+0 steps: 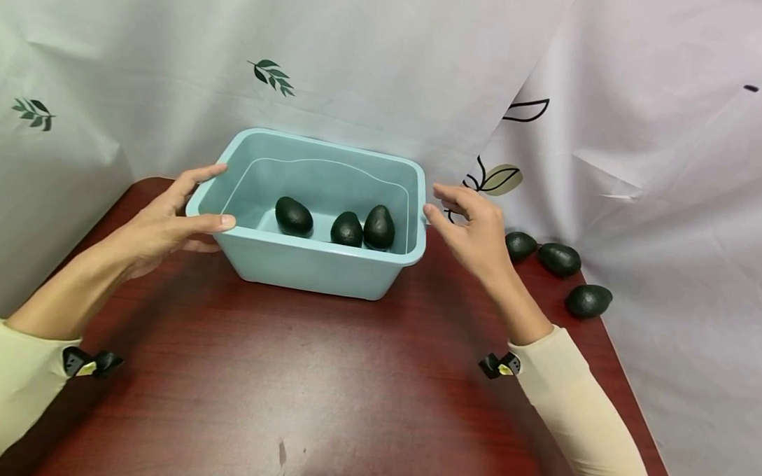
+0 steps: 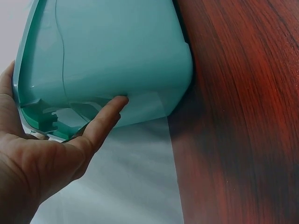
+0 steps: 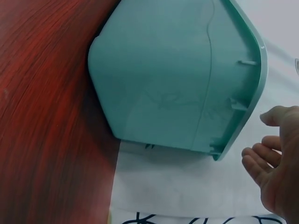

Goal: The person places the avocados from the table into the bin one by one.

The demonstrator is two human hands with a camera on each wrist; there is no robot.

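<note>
A light blue plastic bin point(image 1: 310, 269) stands on the table against the back curtain. Inside it lie three dark green avocados: one toward the left point(image 1: 293, 217), two side by side point(image 1: 346, 230) on the right. My left hand point(image 1: 161, 227) holds the bin's left end, thumb on the rim and other fingers against the outer wall, as the left wrist view also shows point(image 2: 51, 158). Just off the right rim is my right hand point(image 1: 476, 231), its fingers loosely bent with nothing in them; a gap shows in the right wrist view between that hand point(image 3: 278, 163) and the bin point(image 3: 154, 84).
Three more avocados, one of them partly behind my right hand point(image 1: 521, 246), another beside it point(image 1: 559, 260) and a nearer one point(image 1: 589, 301), lie along the right edge of the red-brown wooden table point(image 1: 325, 383). A white patterned curtain point(image 1: 374, 70) hangs behind and beside the table.
</note>
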